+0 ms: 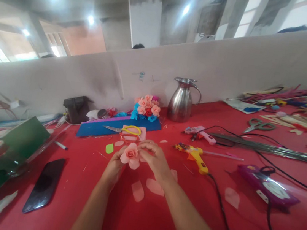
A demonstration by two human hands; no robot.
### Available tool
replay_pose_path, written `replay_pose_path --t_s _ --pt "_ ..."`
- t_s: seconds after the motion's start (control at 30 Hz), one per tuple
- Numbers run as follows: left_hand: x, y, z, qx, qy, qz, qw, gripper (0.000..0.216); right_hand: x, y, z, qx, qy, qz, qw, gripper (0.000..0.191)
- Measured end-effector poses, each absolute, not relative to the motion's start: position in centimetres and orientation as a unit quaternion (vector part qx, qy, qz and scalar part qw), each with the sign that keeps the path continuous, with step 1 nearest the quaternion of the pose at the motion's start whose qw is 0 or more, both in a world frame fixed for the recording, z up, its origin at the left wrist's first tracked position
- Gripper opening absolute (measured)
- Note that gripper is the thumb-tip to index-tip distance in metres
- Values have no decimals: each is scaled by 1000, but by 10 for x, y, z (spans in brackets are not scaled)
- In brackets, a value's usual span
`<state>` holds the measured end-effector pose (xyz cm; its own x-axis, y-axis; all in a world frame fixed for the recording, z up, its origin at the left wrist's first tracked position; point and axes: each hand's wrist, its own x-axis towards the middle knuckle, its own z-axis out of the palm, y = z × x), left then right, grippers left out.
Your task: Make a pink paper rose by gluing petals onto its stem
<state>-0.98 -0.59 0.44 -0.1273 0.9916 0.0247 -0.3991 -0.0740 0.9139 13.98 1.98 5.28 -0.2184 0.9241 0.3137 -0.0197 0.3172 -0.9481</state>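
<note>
A pink paper flower (131, 155) with a coiled centre and several outer petals faces me above the red table. My left hand (113, 168) is closed round its underside from the left; the flower hides some of those fingertips. On the other side, my right hand (156, 160) has its fingers bent in a pinch at a petal on the flower's right edge. Loose pink paper petals (138, 191) lie on the table just below and beside the hands. Beyond them, scissors with yellow handles (132, 130) rest on pink paper and a blue sheet (89, 129).
To the right lie a yellow glue gun (200, 162), a pink glue gun (204, 133), a purple power strip (266, 187) and cables. A steel jug (181, 102) stands near the wall beside a flower bunch (146, 107). At left are a phone (45, 185) and a green board (27, 138).
</note>
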Motion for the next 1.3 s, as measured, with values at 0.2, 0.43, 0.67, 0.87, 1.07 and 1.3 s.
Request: replay_pose_path --t_s 0.2,0.43,0.67,0.87,1.07,1.3 --pt "-9 -7 5 371 412 625 550 32 140 21 53 -351 -626 477 507 13" --pt "-9 -6 7 378 412 624 547 26 139 22 52 -345 -619 481 516 18" --pt "-10 -3 5 392 401 666 491 26 142 20 54 -347 -637 466 508 16" --pt "-9 -3 7 436 413 662 448 24 141 20 53 -361 -655 431 505 13" --pt "-11 -3 5 440 418 665 436 21 141 21 50 -371 -655 413 512 6" --pt "-9 -3 6 417 415 667 457 22 141 21 55 -375 -633 434 521 8"
